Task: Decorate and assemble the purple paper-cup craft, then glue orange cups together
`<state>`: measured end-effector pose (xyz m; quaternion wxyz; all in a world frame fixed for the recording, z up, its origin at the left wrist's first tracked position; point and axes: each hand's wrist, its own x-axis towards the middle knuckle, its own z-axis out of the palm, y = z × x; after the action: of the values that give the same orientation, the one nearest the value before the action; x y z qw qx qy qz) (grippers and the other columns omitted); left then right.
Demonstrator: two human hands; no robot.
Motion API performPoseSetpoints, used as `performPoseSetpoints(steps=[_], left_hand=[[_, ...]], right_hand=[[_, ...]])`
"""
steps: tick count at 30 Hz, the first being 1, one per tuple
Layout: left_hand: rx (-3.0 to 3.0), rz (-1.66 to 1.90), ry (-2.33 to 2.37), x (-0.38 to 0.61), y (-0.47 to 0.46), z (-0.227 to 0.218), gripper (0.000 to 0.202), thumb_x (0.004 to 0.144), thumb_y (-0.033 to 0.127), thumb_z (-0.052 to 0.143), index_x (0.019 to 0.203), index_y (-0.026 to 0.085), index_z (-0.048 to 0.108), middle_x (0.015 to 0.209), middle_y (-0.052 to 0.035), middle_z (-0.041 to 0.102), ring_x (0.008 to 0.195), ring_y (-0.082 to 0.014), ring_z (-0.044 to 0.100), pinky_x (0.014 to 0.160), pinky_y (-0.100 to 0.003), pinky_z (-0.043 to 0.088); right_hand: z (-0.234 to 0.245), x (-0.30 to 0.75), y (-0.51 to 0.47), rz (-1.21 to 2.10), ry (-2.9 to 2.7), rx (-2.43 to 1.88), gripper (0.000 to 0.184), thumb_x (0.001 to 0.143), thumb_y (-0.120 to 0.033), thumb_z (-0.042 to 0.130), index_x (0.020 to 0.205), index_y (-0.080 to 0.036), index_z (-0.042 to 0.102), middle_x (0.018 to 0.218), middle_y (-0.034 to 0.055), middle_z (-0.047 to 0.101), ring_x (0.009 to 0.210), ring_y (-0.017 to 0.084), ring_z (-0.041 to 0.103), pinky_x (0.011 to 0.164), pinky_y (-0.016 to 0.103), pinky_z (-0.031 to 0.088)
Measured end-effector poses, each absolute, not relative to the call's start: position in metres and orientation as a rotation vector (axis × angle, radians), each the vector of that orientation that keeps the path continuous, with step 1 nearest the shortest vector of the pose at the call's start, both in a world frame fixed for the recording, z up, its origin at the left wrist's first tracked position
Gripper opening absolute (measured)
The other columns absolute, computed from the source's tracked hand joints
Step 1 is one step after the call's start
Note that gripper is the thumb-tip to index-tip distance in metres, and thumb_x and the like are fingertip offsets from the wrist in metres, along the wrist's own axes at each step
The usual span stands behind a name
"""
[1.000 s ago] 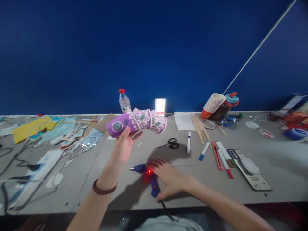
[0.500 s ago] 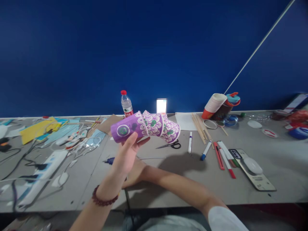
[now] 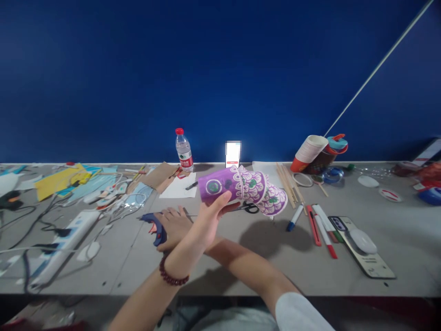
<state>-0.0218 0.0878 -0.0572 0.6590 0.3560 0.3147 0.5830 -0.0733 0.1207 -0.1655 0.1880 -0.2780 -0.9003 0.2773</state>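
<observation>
My left hand (image 3: 208,218), with a dark red bead bracelet at the wrist, is closed around the underside of a purple paper-cup fish (image 3: 253,186). The fish is built of nested cups with drawn white scales, green patches and a round eye, and it is held above the table. Crossing beneath that arm, my right hand (image 3: 175,226) rests at the left with its fingers spread. It touches the back of a dark blue glue gun (image 3: 158,224) that lies on the table, nozzle to the left. Black scissors (image 3: 251,208) lie partly hidden behind the fish.
A water bottle (image 3: 184,151) and a lit phone (image 3: 233,154) stand at the back. Leftward are a power strip (image 3: 69,246), cables and coloured paper. To the right lie wooden sticks (image 3: 287,184), markers (image 3: 324,225), a red cutter (image 3: 313,225), another phone (image 3: 361,248) and stacked cups (image 3: 310,151).
The paper-cup fish has moved right in my left hand. My right hand, mostly hidden before, now shows spread at the glue gun. White paper by the bottle has come into sight.
</observation>
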Motion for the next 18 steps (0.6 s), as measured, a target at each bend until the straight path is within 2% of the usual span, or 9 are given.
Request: performPoseSetpoints(steps=[4, 8, 10, 12, 13, 15, 17, 18], left_hand=[[0.795, 1.289, 0.646, -0.001, 0.094, -0.057, 0.052, 0.074, 0.033, 0.075, 0.122, 0.023, 0.058, 0.117, -0.0069, 0.066, 0.114, -0.0315, 0.058, 0.095, -0.048, 0.05], [0.779, 1.248, 0.533, 0.019, 0.099, -0.054, 0.051, 0.074, 0.034, 0.074, 0.122, 0.025, 0.057, 0.12, -0.0065, 0.065, 0.118, -0.0319, 0.055, 0.097, -0.049, 0.047], [0.757, 1.273, 0.484, 0.025, 0.104, -0.054, 0.053, 0.073, 0.036, 0.074, 0.122, 0.025, 0.057, 0.119, -0.0065, 0.066, 0.117, -0.0321, 0.056, 0.097, -0.049, 0.046], [0.719, 1.297, 0.455, 0.027, 0.111, -0.057, 0.054, 0.071, 0.04, 0.075, 0.12, 0.025, 0.058, 0.116, -0.0062, 0.067, 0.115, -0.0315, 0.058, 0.098, -0.048, 0.045], [0.694, 1.303, 0.45, 0.026, 0.116, -0.06, 0.053, 0.071, 0.042, 0.074, 0.118, 0.024, 0.059, 0.114, -0.0058, 0.068, 0.114, -0.0308, 0.059, 0.098, -0.047, 0.045], [0.631, 1.307, 0.453, 0.024, 0.125, -0.068, 0.049, 0.072, 0.045, 0.073, 0.114, 0.023, 0.062, 0.11, -0.0048, 0.069, 0.111, -0.0288, 0.061, 0.099, -0.044, 0.044], [0.566, 1.326, 0.457, 0.021, 0.133, -0.078, 0.043, 0.074, 0.046, 0.07, 0.11, 0.022, 0.063, 0.107, -0.004, 0.07, 0.107, -0.0263, 0.063, 0.098, -0.041, 0.044], [0.538, 1.339, 0.466, 0.02, 0.137, -0.083, 0.041, 0.075, 0.046, 0.069, 0.108, 0.022, 0.064, 0.105, -0.0038, 0.07, 0.105, -0.0251, 0.063, 0.098, -0.04, 0.044]], right_hand=[[-0.166, -0.07, 0.123, 0.651, -2.689, -0.813, 0.101, 0.061, -0.054, 0.074, 0.143, -0.016, 0.029, 0.15, 0.015, 0.035, 0.14, 0.034, 0.024, 0.114, 0.055, 0.01], [-0.168, -0.056, 0.12, 0.495, -2.667, -0.636, 0.094, 0.069, -0.054, 0.071, 0.144, -0.015, 0.03, 0.155, 0.0148, 0.024, 0.143, 0.033, 0.014, 0.116, 0.051, 0.011], [-0.175, -0.037, 0.118, 0.433, -2.679, -0.578, 0.08, 0.077, -0.049, 0.066, 0.142, -0.015, 0.035, 0.156, 0.0138, 0.023, 0.144, 0.032, 0.012, 0.116, 0.048, 0.014], [-0.182, -0.008, 0.116, 0.424, -2.708, -0.637, 0.052, 0.089, -0.034, 0.055, 0.137, -0.021, 0.044, 0.155, 0.0085, 0.028, 0.143, 0.029, 0.018, 0.115, 0.048, 0.019], [-0.184, 0.01, 0.115, 0.42, -2.694, -0.69, 0.043, 0.092, -0.028, 0.049, 0.135, -0.024, 0.047, 0.153, 0.0058, 0.033, 0.141, 0.028, 0.024, 0.114, 0.05, 0.021], [-0.183, 0.052, 0.114, 0.381, -2.656, -0.692, 0.048, 0.087, -0.03, 0.054, 0.134, -0.021, 0.049, 0.152, 0.0105, 0.033, 0.139, 0.033, 0.029, 0.112, 0.053, 0.023], [-0.175, 0.095, 0.113, 0.35, -2.544, -0.821, 0.048, 0.079, -0.027, 0.061, 0.126, -0.013, 0.056, 0.14, 0.018, 0.049, 0.129, 0.035, 0.043, 0.106, 0.05, 0.034], [-0.17, 0.114, 0.113, 0.351, -2.461, -0.912, 0.04, 0.079, -0.024, 0.059, 0.118, -0.013, 0.061, 0.128, 0.0177, 0.058, 0.12, 0.033, 0.051, 0.101, 0.048, 0.04]])
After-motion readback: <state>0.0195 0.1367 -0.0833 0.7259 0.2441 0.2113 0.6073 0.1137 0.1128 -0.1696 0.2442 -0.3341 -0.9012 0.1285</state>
